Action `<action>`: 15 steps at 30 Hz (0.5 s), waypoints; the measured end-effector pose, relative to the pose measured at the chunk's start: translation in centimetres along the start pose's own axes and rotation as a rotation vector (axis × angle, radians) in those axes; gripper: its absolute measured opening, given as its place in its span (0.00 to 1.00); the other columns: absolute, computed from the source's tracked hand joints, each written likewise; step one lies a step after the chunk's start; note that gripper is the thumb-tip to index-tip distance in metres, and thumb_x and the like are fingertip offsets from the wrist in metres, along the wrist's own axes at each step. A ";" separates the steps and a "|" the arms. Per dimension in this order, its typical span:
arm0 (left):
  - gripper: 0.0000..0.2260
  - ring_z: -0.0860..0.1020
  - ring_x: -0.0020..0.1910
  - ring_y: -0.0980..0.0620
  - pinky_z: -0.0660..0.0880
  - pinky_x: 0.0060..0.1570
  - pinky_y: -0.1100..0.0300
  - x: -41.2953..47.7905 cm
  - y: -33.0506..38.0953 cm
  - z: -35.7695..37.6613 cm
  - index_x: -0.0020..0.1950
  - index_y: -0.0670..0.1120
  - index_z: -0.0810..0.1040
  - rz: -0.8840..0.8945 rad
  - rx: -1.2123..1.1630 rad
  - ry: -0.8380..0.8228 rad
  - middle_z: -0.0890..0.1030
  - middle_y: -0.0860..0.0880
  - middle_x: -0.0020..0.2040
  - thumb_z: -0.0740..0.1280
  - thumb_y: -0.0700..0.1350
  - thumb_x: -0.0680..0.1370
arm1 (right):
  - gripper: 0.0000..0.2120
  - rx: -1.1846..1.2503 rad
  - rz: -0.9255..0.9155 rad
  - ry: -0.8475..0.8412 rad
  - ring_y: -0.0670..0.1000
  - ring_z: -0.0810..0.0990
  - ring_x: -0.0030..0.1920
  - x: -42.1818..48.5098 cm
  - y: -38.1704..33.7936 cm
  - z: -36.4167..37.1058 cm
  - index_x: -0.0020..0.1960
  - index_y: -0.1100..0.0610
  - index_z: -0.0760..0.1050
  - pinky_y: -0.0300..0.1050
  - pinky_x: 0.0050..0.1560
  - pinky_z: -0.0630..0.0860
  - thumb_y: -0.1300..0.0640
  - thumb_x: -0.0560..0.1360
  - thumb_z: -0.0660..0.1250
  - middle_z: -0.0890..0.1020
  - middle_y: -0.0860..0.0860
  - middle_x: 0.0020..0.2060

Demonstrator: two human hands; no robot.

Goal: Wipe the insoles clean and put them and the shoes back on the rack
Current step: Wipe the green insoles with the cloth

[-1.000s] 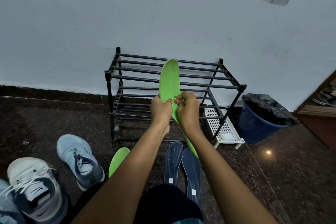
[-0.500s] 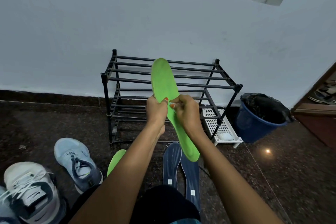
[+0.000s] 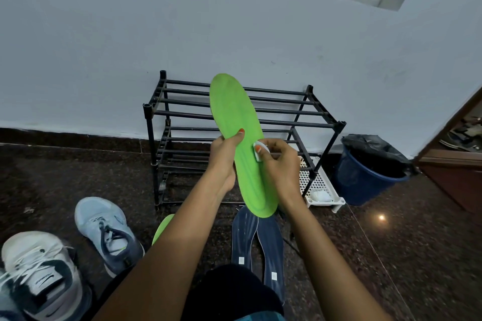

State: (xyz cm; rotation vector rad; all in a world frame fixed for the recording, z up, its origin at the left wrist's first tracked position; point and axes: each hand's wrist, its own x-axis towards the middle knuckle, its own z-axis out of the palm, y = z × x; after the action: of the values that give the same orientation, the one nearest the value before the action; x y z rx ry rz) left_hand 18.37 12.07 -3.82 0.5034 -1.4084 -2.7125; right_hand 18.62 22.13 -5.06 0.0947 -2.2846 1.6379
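Green insole [image 3: 240, 143] held up at centre, toe toward 12 o'clock, in front of rack [image 3: 287, 109]. Left hand [image 3: 224, 156] curled round its 9 o'clock edge, thumb pressed on face. Small white wipe [image 3: 259, 150] pinched against 3 o'clock edge by curled right hand [image 3: 280, 164].

Risks: insole bent by wiping pressure, one-handed grip slipped, insole dropped onto navy insoles [image 3: 257, 240] at 6 o'clock. Wipe easily lost from pinch.

No text can be read; the white tags [image 3: 241, 260] on the navy insoles [image 3: 270, 240] are too small.
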 end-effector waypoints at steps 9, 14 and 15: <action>0.21 0.77 0.37 0.45 0.74 0.36 0.54 -0.6 0.6 -0.2 0.46 0.40 0.74 -0.217 -0.125 -0.002 0.79 0.42 0.39 0.52 0.55 0.82 | 0.12 -0.595 -0.476 -0.076 0.57 0.71 0.53 -2.4 -0.5 1.6 0.55 0.60 0.80 0.43 0.48 0.65 0.68 0.73 0.65 0.75 0.58 0.53; 0.21 0.78 0.39 0.44 0.75 0.37 0.54 -0.3 0.7 -0.6 0.49 0.40 0.76 -0.235 -0.103 -0.004 0.81 0.43 0.37 0.53 0.56 0.81 | 0.18 -0.347 -0.263 -0.130 0.49 0.74 0.44 -1.8 -1.4 1.2 0.60 0.63 0.76 0.26 0.43 0.65 0.73 0.71 0.64 0.77 0.58 0.47; 0.21 0.78 0.40 0.44 0.75 0.38 0.54 -0.2 0.7 -0.6 0.52 0.40 0.76 -0.232 -0.088 -0.001 0.81 0.42 0.40 0.53 0.56 0.81 | 0.15 -0.310 -0.204 -0.141 0.48 0.74 0.42 -1.5 -1.6 1.0 0.57 0.63 0.77 0.25 0.41 0.65 0.70 0.72 0.66 0.77 0.57 0.47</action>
State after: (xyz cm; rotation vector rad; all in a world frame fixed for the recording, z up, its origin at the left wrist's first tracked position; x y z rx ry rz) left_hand 18.64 11.19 -3.53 0.7000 -1.2974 -2.9376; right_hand 20.19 20.47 -4.38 0.3663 -2.5099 1.1982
